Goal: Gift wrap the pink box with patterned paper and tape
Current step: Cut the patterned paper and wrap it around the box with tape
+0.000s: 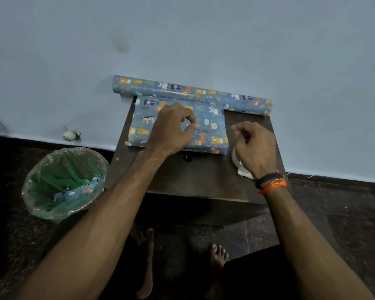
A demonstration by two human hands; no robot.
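Observation:
The box (212, 128) lies on the small dark table (195, 176), covered in blue paper with animal prints; no pink shows. My left hand (171, 128) rests on top of the wrapped box with its fingers curled and thumb and forefinger close together, as if pinching something small. My right hand (254, 146) is just right of the box and grips a white tape roll (236, 159) that stands on the table. A roll of the same patterned paper (191, 92) lies along the wall behind the box.
A bin lined with a green bag (63, 182) stands on the floor left of the table, with a strip of patterned paper inside. A small white object (70, 133) sits by the wall. My bare feet (218, 255) are below the table's front edge.

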